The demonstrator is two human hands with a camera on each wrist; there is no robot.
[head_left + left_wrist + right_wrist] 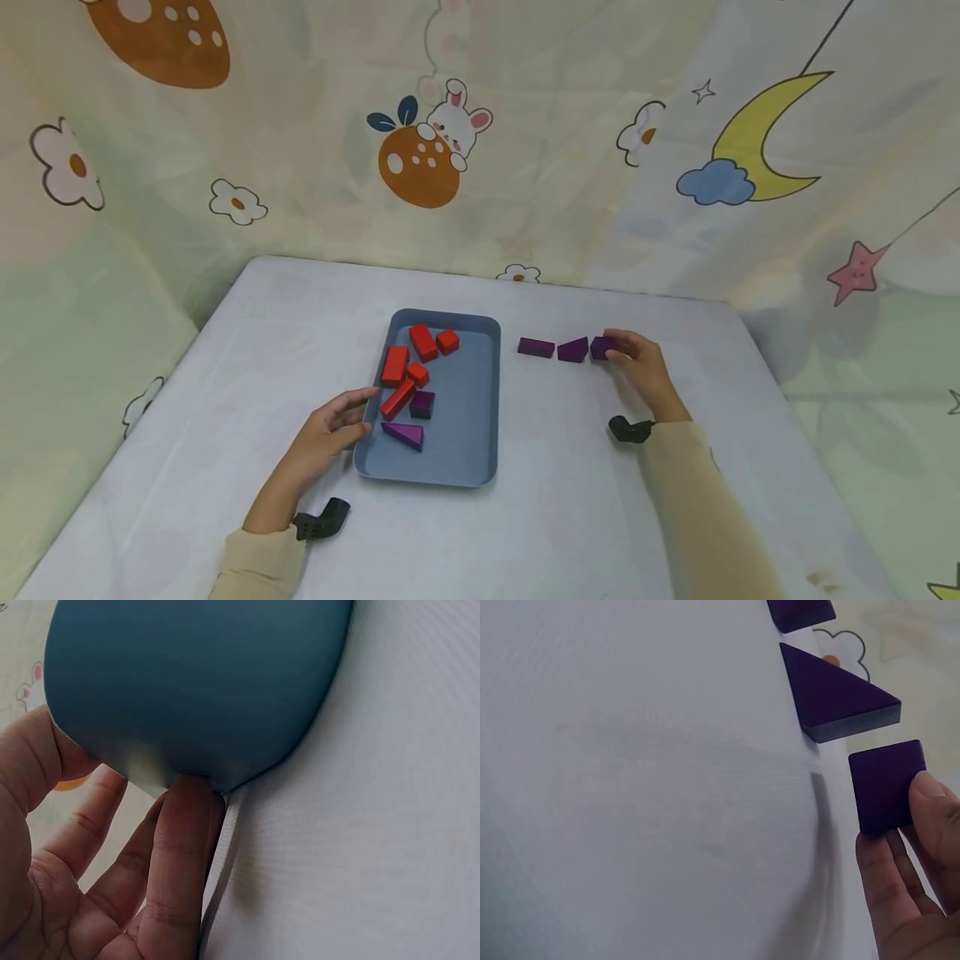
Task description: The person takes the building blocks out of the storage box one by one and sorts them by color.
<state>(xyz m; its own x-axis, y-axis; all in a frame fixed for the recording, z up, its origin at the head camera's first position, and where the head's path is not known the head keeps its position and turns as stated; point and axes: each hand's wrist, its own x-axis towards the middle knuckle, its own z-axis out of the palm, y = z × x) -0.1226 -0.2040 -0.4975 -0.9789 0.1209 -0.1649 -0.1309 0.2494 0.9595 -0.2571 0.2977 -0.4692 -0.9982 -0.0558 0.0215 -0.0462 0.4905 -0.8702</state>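
At the right end of a short row on the table, my right hand (639,367) pinches a purple cube (887,786) between thumb and fingers. Just left of it lies a purple wedge-shaped block (573,350), then a purple oblong block (536,347). My left hand (322,437) touches the left side of a blue tray (461,433), its fingers fairly straight against the outer wall in the left wrist view. Inside the tray, toward its left side, are several red blocks (394,367), a purple cube-like block (422,405) and a purple triangular block (405,435).
A white cloth-covered table (555,517) bears the tray and the row of blocks. A patterned curtain (555,167) rises behind the table and on both sides. Each wrist carries a black camera (322,519).
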